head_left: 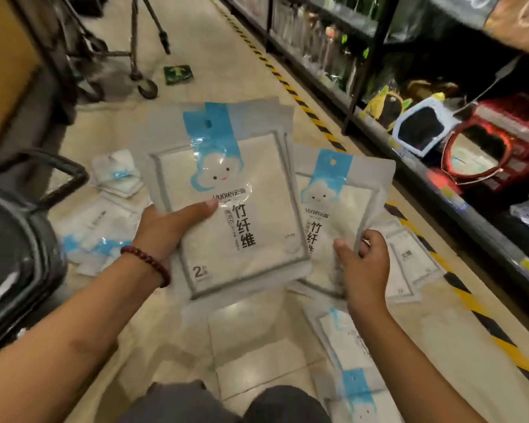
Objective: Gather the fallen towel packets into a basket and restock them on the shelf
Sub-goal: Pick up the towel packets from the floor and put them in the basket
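My left hand grips a stack of white towel packets with a blue cloud label, thumb on top of the front one. My right hand pinches another towel packet by its right edge, just right of the stack and partly behind it. Several more packets lie on the tiled floor: a pile at the left, more at the lower left, some at the right and some by my knees. A dark basket stands at the left edge, handle up.
A low store shelf with red and white goods runs along the right, edged by yellow-black floor tape. A wheeled trolley frame stands further up the aisle. A cardboard box is at the left.
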`<action>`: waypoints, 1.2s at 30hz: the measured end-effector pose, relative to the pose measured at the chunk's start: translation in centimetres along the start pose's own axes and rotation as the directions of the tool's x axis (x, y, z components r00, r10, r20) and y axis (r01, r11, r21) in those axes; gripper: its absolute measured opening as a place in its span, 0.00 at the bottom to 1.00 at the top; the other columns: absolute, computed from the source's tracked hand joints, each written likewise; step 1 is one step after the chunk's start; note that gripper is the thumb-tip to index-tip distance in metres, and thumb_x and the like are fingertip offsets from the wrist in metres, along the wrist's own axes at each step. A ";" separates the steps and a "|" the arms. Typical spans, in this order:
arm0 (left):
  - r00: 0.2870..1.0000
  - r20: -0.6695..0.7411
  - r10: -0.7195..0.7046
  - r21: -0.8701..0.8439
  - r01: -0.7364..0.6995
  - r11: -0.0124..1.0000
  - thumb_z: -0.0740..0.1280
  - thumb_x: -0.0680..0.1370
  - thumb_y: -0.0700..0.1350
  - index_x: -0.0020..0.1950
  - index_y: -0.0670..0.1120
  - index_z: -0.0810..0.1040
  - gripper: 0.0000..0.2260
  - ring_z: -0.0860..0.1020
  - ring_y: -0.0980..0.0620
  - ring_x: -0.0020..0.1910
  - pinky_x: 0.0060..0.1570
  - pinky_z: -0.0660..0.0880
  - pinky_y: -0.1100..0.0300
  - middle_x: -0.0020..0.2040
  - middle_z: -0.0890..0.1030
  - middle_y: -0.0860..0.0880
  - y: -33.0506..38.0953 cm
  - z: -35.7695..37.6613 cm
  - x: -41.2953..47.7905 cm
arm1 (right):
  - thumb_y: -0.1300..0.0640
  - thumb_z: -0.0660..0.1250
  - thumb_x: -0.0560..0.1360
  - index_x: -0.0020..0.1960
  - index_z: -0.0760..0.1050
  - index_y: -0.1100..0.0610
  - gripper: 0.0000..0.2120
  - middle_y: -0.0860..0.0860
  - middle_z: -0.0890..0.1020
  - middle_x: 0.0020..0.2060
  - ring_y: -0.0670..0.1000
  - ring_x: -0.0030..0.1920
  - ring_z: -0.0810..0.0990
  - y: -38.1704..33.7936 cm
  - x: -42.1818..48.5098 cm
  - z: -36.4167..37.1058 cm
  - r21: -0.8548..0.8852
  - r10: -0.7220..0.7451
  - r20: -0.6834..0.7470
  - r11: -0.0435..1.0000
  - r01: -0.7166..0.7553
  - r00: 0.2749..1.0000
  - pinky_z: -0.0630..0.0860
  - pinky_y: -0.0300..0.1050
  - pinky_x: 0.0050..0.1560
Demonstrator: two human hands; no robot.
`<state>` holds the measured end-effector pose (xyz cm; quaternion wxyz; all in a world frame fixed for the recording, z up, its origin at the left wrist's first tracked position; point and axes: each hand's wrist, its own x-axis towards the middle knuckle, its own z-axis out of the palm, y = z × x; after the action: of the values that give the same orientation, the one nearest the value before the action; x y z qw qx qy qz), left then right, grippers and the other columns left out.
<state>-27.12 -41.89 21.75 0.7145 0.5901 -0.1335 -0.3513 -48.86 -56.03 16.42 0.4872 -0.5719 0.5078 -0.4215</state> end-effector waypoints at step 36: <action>0.328 -0.767 -0.551 -0.325 0.542 0.775 0.73 0.68 0.36 0.62 0.37 0.74 0.22 0.79 0.37 0.51 0.54 0.75 0.44 0.53 0.80 0.36 1.5 -46.5 -18.7 | 0.62 0.65 0.75 0.43 0.63 0.55 0.10 0.43 0.71 0.37 0.42 0.35 0.70 -12.8 -26.0 42.1 0.078 -0.239 0.960 0.731 0.678 0.147 0.63 0.38 0.29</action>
<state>-11.91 5.39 14.94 0.5305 0.6882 0.4287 -0.2473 -8.90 -24.68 22.21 0.4066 -0.9129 -0.0053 -0.0361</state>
